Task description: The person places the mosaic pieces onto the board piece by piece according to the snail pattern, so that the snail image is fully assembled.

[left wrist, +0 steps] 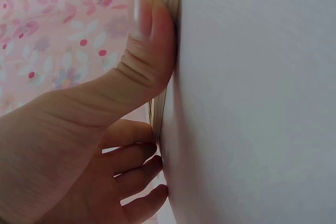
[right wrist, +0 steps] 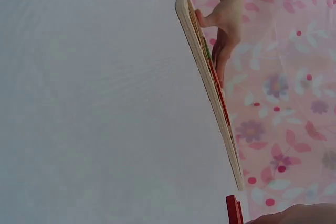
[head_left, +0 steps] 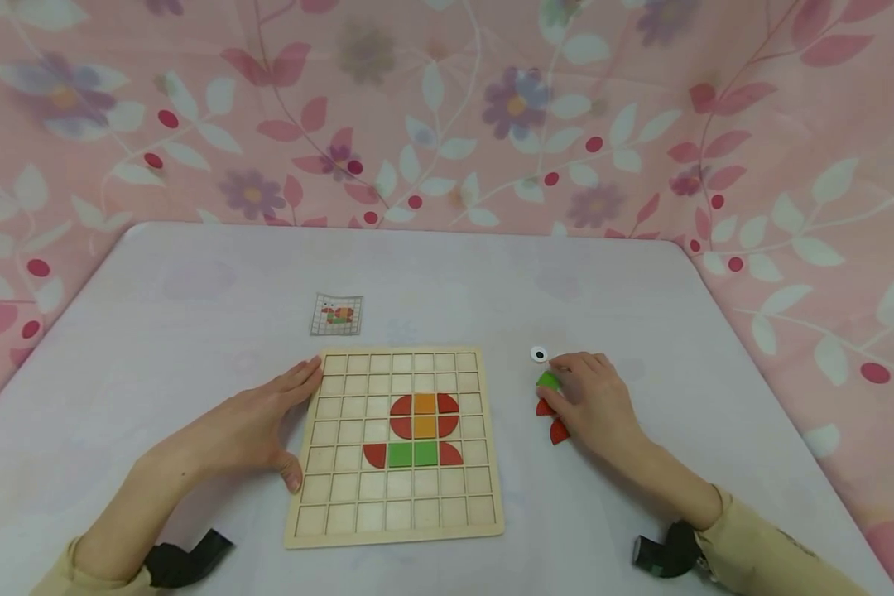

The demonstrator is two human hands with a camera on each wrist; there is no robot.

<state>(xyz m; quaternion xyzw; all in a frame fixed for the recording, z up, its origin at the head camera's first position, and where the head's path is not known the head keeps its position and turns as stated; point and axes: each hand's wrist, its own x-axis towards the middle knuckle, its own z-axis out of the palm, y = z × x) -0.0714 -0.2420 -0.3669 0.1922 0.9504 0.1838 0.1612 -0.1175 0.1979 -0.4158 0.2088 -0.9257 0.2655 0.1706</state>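
My left hand (head_left: pixel 246 426) rests along the left edge of the wooden grid board (head_left: pixel 395 530), thumb low and fingers near the top corner. In the left wrist view its thumb (left wrist: pixel 152 40) presses against the board's side. On the board lie red, orange and green pieces (head_left: pixel 425 454) in a pattern. Right of the board, my right hand (head_left: pixel 599 406) pinches a small green piece (head_left: pixel 547 380) between thumb and index finger, the piece partly hidden. Two red quarter-round pieces (head_left: pixel 559 431) lie below the thumb, and a white eye disc (head_left: pixel 539 354) lies just beyond the fingertips.
A small pattern card (head_left: pixel 336 314) with a coloured figure on a grid lies behind the board's far left corner. All this is on a white-covered table (head_left: pixel 447 273). Pink floral cloth (head_left: pixel 432 108) hangs behind and beside it. Dark wrist devices (head_left: pixel 186 564) sit below both wrists.
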